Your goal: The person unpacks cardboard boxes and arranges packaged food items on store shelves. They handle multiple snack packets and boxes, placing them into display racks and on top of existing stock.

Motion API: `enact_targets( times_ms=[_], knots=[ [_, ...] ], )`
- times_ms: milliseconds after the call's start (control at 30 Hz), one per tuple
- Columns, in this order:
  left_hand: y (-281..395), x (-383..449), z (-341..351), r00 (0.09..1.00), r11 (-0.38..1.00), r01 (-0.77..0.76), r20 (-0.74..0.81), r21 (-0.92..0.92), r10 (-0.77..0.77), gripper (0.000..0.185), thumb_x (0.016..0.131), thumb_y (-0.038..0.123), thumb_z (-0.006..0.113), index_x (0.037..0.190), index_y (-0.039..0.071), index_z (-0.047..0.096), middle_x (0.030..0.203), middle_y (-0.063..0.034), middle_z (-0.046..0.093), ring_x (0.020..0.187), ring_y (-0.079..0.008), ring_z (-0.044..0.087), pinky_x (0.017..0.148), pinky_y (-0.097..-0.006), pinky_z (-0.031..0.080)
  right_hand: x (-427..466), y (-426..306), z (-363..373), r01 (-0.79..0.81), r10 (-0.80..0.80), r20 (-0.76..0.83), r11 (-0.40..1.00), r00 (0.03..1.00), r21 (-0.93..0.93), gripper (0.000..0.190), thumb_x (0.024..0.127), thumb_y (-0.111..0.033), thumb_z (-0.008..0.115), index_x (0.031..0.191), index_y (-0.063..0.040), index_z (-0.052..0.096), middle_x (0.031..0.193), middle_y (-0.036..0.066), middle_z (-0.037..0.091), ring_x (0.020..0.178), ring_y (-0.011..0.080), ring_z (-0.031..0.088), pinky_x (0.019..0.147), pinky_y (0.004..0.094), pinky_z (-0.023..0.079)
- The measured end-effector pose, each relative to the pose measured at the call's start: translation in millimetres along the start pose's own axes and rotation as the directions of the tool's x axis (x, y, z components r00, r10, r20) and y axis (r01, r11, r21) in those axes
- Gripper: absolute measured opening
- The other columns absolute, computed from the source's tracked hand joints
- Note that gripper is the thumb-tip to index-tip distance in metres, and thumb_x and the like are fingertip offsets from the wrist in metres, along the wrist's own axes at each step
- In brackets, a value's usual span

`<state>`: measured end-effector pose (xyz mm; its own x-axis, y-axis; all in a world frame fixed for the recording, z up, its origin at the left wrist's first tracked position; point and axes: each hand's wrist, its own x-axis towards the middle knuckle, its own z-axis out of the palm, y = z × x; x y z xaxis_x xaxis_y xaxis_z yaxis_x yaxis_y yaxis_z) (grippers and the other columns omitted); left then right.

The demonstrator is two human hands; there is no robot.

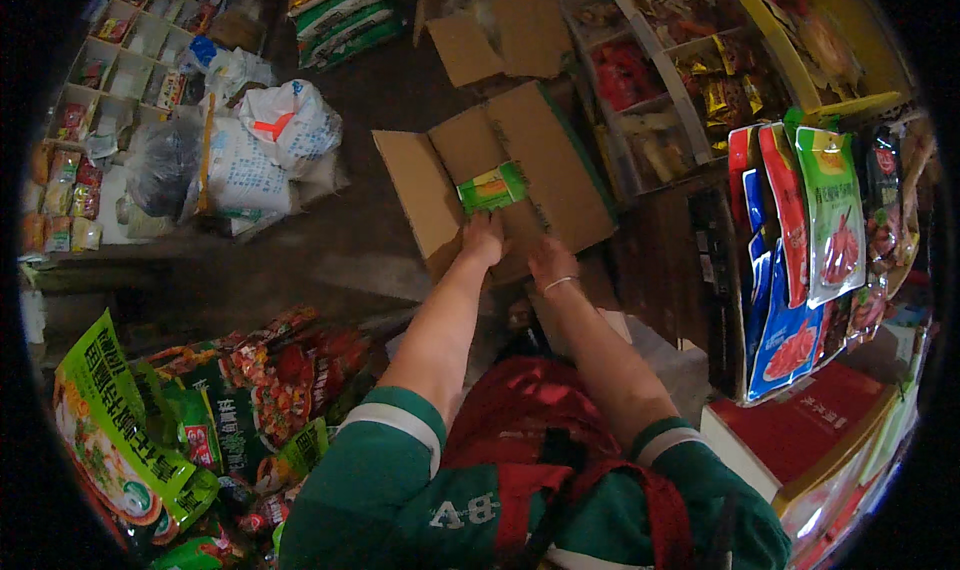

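An open cardboard box (pixel 559 161) with its flaps spread lies in front of me. Down in it is a green and yellow packet (pixel 491 187). My left hand (pixel 484 238) reaches into the box, its fingertips at the packet's near edge; whether they grip it cannot be told. At the box's near right side is my right hand (pixel 553 262), a light band round its wrist, its fingers partly hidden by the cardboard.
A second open carton (pixel 529 22) stands beyond the box. Stuffed white plastic bags (pixel 289 127) sit at left. Compartment trays of packets (pixel 667 52) and hanging pouches (pixel 829 210) line the right. Seasoning pouches (pixel 124 427) lie at lower left.
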<state>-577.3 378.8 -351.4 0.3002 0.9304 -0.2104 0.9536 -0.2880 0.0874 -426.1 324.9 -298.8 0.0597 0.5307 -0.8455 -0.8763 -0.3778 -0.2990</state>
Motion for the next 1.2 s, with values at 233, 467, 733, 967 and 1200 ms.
enact_targets(
  times_ms=[233,467,733,967,1200],
  knots=[
    [-19,20,-55,0.953,0.703,0.247,0.037,-0.667,-0.3,0.042,0.087,0.042,0.055,0.088,0.002,0.067,0.07,-0.0172,0.064,0.073,-0.0331,0.062,0.068,-0.0413,0.047,-56,-25,-24,0.747,-0.659,0.442,0.288,0.609,-0.599,0.061,0.085,-0.024,0.061,0.135,0.0,0.036,0.133,0.015,0.044,0.12,0.0285,0.044,0.1,0.0372,0.034],
    [-10,1,-70,0.623,0.588,0.321,0.633,-0.742,0.459,0.04,0.085,0.043,0.062,0.096,0.005,0.064,0.086,-0.0037,0.062,0.081,-0.0147,0.054,0.072,-0.0324,0.043,-15,-135,-6,0.679,-0.66,0.455,0.116,0.598,-0.725,0.07,0.08,-0.027,0.065,0.137,-0.001,0.034,0.138,0.019,0.038,0.125,0.0333,0.039,0.103,0.0391,0.032],
    [-10,28,0,0.857,0.651,0.226,0.466,-0.724,0.221,0.06,0.075,0.042,0.071,0.118,0.004,0.056,0.118,-0.0129,0.06,0.105,-0.0238,0.058,0.086,-0.0385,0.048,-16,-142,17,0.316,-0.29,0.539,-0.561,0.791,-0.765,0.096,0.058,-0.043,0.075,0.14,-0.014,0.034,0.13,0.024,0.046,0.12,0.0352,0.045,0.099,0.0396,0.037],
    [22,63,3,0.825,0.495,0.536,0.3,-0.684,-0.478,0.053,0.066,0.026,0.076,0.107,-0.002,0.057,0.097,-0.0169,0.065,0.092,-0.0303,0.063,0.076,-0.0389,0.049,-28,-166,32,0.005,-0.126,0.155,-0.76,0.98,-0.65,0.113,0.062,-0.038,0.075,0.146,-0.025,0.001,0.107,0.018,0.064,0.095,0.0342,0.063,0.083,0.0418,0.049],
    [78,75,-42,0.85,-0.087,0.495,0.502,-0.865,-0.158,0.046,0.078,0.034,0.067,0.103,-0.004,0.06,0.103,-0.0187,0.063,0.091,-0.0255,0.061,0.076,-0.0374,0.049,-17,-156,32,0.009,-0.175,0.218,-0.76,0.96,-0.65,0.112,0.069,-0.05,0.073,0.147,-0.022,-0.003,0.104,0.021,0.064,0.091,0.035,0.064,0.08,0.0449,0.051]
  ],
)
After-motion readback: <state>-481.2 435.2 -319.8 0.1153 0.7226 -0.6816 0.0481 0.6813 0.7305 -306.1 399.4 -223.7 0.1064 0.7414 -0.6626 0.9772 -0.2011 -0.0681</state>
